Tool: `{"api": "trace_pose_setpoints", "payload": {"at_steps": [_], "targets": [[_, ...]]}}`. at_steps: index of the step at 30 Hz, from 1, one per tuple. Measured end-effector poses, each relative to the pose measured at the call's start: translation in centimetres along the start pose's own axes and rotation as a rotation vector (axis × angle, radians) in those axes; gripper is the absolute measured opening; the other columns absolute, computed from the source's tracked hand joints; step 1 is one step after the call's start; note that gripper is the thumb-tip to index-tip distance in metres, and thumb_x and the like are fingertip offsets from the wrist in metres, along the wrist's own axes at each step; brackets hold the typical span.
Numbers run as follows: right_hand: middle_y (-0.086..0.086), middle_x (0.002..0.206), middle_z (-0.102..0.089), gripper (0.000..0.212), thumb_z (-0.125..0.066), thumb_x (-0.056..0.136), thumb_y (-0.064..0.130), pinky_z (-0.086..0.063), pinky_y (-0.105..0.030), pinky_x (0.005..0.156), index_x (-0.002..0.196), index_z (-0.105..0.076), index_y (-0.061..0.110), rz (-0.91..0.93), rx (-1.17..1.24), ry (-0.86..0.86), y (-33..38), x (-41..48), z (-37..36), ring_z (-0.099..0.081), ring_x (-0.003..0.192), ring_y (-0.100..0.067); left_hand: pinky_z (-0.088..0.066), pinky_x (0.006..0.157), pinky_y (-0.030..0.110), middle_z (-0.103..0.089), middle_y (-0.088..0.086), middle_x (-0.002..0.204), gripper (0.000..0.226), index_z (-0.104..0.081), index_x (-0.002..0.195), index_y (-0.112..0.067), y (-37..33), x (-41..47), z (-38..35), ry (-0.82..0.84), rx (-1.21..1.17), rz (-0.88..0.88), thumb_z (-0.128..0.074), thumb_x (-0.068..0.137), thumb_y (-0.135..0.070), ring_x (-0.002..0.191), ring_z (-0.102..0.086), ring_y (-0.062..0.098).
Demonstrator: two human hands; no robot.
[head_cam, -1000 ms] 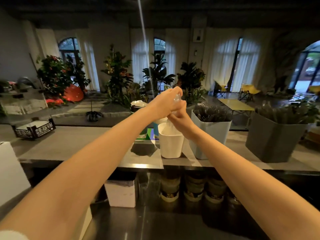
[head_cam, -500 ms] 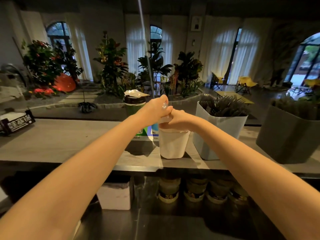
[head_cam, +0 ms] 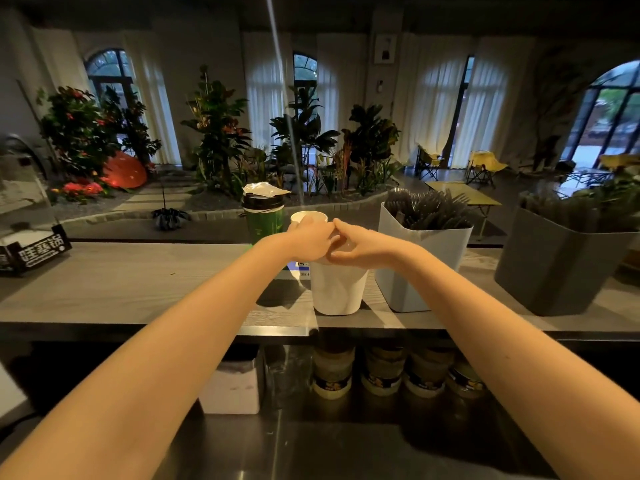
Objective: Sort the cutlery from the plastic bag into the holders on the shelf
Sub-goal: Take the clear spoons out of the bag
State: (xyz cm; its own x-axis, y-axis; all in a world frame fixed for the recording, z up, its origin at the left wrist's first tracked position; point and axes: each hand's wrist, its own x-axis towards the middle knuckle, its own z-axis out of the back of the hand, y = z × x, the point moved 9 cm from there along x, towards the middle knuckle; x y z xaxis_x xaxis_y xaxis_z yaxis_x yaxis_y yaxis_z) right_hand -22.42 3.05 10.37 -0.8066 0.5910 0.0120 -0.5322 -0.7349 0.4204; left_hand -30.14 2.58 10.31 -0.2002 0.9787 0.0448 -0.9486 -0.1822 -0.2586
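Left hand (head_cam: 308, 237), right hand (head_cam: 360, 245) touching over white holder (head_cam: 337, 289) on shelf (head_cam: 121, 285); fingers curled, cannot tell whether pinching anything.

Left hand (head_cam: 309, 238) and right hand (head_cam: 364, 246) touching at mouth of white holder (head_cam: 337, 291) on shelf (head_cam: 121, 282); maybe pinching something clear, too blurred. Dark cutlery (head_cam: 427, 211) fills pale-blue holder (head_cam: 420, 275) just right of it.

My left hand (head_cam: 310, 237) and right hand (head_cam: 360, 249), at twelve o'clock, cover the white holder's (head_cam: 337, 289) mouth; whether they hold anything I cannot tell. At three o'clock the edge cuts the grey bin (head_cam: 561, 265).
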Motion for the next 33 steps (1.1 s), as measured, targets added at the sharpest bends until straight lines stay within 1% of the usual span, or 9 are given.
{"api": "trace_pose_setpoints", "payload": {"at_steps": [2, 5, 9, 11, 14, 18, 23, 28, 33], "targets": [[-0.005, 0.155, -0.024, 0.058, -0.041, 0.099, 0.036, -0.002, -0.045, 0.117, 0.148, -0.018, 0.017, -0.031, -0.09, 0.029, -0.5, -0.2, -0.7, -0.009, 0.146, -0.024, -0.02, 0.11, 0.054, -0.031, 0.01, 0.146, 0.041, -0.034, 0.139, -0.015, 0.6, -0.5, -0.7, 0.113, -0.045, 0.08, -0.029, 0.101, -0.029, 0.132, -0.025, 0.034], [-0.003, 0.159, -0.009, 0.06, -0.03, 0.1, 0.045, 0.006, -0.042, 0.116, 0.15, -0.012, 0.018, -0.026, -0.141, 0.039, -0.9, -0.3, -1.3, 0.006, 0.146, -0.022, -0.015, 0.114, 0.047, -0.001, 0.007, 0.156, 0.065, -0.009, 0.15, -0.027, 2.0, -0.9, -1.8, 0.169, -0.355, 0.181, -0.038, 0.096, -0.047, 0.142, -0.007, 0.032], [-0.004, 0.153, -0.029, 0.052, -0.034, 0.1, 0.04, -0.009, -0.044, 0.116, 0.147, -0.027, 0.019, 0.076, -0.026, -0.146, 0.3, -0.5, 0.2, -0.015, 0.144, -0.025, -0.016, 0.114, 0.048, -0.024, 0.007, 0.151, 0.07, -0.033, 0.143, -0.028, 2.5, -0.9, 0.4, -0.089, -0.543, 0.173, -0.039, 0.08, -0.057, 0.139, -0.018, 0.029], [-0.006, 0.144, -0.043, 0.046, -0.038, 0.1, 0.033, -0.024, -0.036, 0.111, 0.142, -0.038, 0.015, 0.132, 0.058, -0.245, 1.2, -1.3, 1.3, -0.033, 0.135, -0.023, -0.013, 0.114, 0.045, -0.041, 0.007, 0.143, 0.056, -0.052, 0.126, -0.022, 1.4, -1.4, 1.3, -0.1, -0.474, 0.031, -0.032, 0.083, -0.051, 0.137, -0.026, 0.026], [-0.007, 0.138, -0.049, 0.041, -0.042, 0.1, 0.028, -0.03, -0.022, 0.099, 0.136, -0.046, 0.009, 0.126, 0.16, -0.36, 1.5, -3.0, 2.6, -0.042, 0.128, -0.019, -0.026, 0.109, 0.048, -0.059, 0.012, 0.119, 0.041, -0.059, 0.099, -0.017, 0.7, -2.4, 1.9, -0.138, -0.446, -0.069, -0.028, 0.095, -0.043, 0.121, -0.045, 0.03], [-0.007, 0.124, -0.06, 0.033, -0.048, 0.097, 0.026, -0.033, -0.013, 0.087, 0.122, -0.058, 0.007, 0.158, 0.24, -0.505, 1.7, -6.1, 3.5, -0.051, 0.11, -0.011, -0.042, 0.085, 0.038, -0.06, 0.013, 0.097, 0.032, -0.059, 0.09, -0.013, 0.2, -4.5, 2.7, -0.233, -0.549, -0.118, -0.038, 0.097, -0.037, 0.095, -0.054, 0.023], [0.005, 0.096, -0.065, 0.011, -0.058, 0.092, 0.018, -0.048, -0.02, 0.082, 0.101, -0.064, 0.015, 0.199, 0.603, -0.574, 0.7, -12.7, 2.0, -0.059, 0.089, -0.007, -0.032, 0.059, 0.017, -0.057, 0.002, 0.081, 0.033, -0.064, 0.094, -0.001, -2.4, -9.6, 3.0, -0.377, -0.529, -0.173, -0.042, 0.1, -0.025, 0.073, -0.049, 0.009], [0.004, 0.087, -0.065, 0.011, -0.057, 0.092, 0.017, -0.052, -0.018, 0.076, 0.1, -0.064, 0.015, 0.063, 0.739, -0.559, -2.9, -20.5, -1.4, -0.062, 0.081, -0.005, -0.038, 0.067, 0.015, -0.064, 0.006, 0.095, 0.027, -0.066, 0.098, -0.006, -6.4, -14.8, -1.5, -0.356, -0.642, -0.183, -0.044, 0.099, -0.023, 0.085, -0.052, 0.01], [0.004, 0.081, -0.065, 0.012, -0.056, 0.093, 0.016, -0.05, -0.016, 0.067, 0.1, -0.065, 0.014, -0.122, 0.739, -0.512, -9.4, -27.5, -6.6, -0.062, 0.075, -0.005, -0.043, 0.077, 0.015, -0.062, -0.005, 0.096, 0.025, -0.066, 0.103, -0.013, -11.2, -18.7, -11.4, -0.146, -0.712, -0.15, -0.043, 0.1, -0.023, 0.087, -0.054, 0.0]]}}
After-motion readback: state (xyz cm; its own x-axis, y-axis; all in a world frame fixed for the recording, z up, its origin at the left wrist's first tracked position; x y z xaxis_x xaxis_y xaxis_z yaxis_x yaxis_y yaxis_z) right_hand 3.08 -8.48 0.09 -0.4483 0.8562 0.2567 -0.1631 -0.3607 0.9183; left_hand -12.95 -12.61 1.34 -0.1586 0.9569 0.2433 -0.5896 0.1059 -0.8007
